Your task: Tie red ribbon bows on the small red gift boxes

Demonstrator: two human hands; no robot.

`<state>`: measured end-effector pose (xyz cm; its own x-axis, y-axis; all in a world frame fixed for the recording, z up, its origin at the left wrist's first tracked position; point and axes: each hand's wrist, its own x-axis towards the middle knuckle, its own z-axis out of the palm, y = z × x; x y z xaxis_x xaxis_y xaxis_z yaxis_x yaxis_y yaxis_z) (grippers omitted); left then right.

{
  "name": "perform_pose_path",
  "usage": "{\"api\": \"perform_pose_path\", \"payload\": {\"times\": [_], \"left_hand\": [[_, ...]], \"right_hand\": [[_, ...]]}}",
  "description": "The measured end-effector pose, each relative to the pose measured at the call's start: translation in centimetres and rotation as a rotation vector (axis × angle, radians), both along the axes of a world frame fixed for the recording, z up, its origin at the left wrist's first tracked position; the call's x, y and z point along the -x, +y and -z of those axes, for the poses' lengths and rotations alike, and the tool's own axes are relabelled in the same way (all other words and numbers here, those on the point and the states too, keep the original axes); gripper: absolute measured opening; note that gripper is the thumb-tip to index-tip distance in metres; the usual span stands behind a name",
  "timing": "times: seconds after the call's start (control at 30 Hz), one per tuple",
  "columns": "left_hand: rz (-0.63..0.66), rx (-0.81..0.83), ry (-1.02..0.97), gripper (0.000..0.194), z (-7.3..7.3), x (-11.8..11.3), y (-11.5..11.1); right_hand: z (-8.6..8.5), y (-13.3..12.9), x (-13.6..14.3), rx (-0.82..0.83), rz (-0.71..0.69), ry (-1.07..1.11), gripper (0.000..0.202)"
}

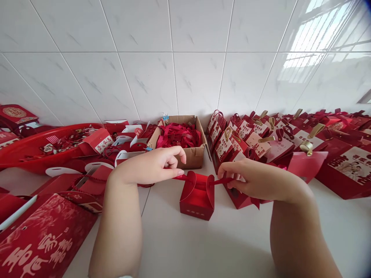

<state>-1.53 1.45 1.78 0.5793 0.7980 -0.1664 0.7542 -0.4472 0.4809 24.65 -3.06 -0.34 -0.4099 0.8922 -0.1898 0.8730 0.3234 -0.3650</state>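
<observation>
A small red gift box (197, 208) stands upright on the white surface in front of me, its top partly open. Red ribbon (223, 180) runs through it and sticks out at both sides. On the left, my left hand (162, 164) pinches one ribbon end between thumb and fingers. My right hand (240, 175) has its fingers closed on the other end, and a ribbon tail hangs below that hand. Both hands hold the ribbon about level with the box's upper edge. What lies inside the box, if anything, I cannot make out.
Behind the box, a cardboard box (193, 158) holds many loose red ribbons. Rows of handled red gift boxes (278, 148) fill the right side. At left are a red plastic basket (34, 144), more red boxes and a large red bag (43, 235). A tiled wall (199, 81) rises behind.
</observation>
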Motion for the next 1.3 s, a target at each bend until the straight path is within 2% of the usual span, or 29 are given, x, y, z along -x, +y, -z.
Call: {"api": "perform_pose_path", "payload": {"times": [0.13, 0.33, 0.47, 0.57, 0.7, 0.77, 0.83, 0.9, 1.13, 1.23, 1.3], "left_hand": [[-0.064, -0.040, -0.087, 0.025, -0.2, 0.5, -0.1], [-0.081, 0.003, -0.354, 0.025, -0.6, 1.0, -0.1], [-0.110, 0.000, -0.679, 0.029, -0.8, 1.3, -0.2], [-0.102, 0.014, -0.864, 0.036, -0.9, 1.7, -0.3], [-0.035, 0.051, -1.017, 0.048, -1.1, 2.2, -0.2], [0.012, 0.061, -1.101, 0.037, -1.1, 2.3, 0.0], [0.042, 0.056, -1.180, 0.016, -1.0, 2.3, 0.1], [0.032, 0.050, -1.240, 0.006, -1.0, 2.2, 0.1], [-0.019, 0.029, -1.355, 0.007, -1.0, 1.8, 0.1], [0.030, 0.033, -1.372, 0.009, -0.8, 1.9, 0.4], [0.101, 0.025, -1.354, 0.018, -0.6, 2.1, 0.5]], "right_hand": [[-0.1, -0.4, -0.5, 0.002, 0.032, 0.014, 0.027], [-0.4, -0.7, -1.1, -0.065, 0.008, 0.173, 0.016], [-0.4, -0.4, -1.1, -0.180, 0.067, 0.380, 0.012], [-0.4, 0.0, -1.1, -0.171, 0.098, 0.557, 0.016], [-0.4, 0.1, -1.3, -0.134, 0.086, 0.833, 0.021], [-0.3, 0.2, -1.4, -0.135, 0.088, 0.953, 0.020], [-0.3, 0.3, -1.5, -0.126, 0.102, 1.042, 0.019], [-0.4, 0.4, -1.6, -0.096, 0.122, 1.106, 0.017], [-0.5, 0.6, -1.5, -0.041, 0.114, 1.243, 0.013], [-0.4, 0.6, -1.4, -0.044, 0.089, 1.209, 0.015], [-0.4, 0.7, -1.4, -0.048, 0.054, 1.217, 0.017]]}}
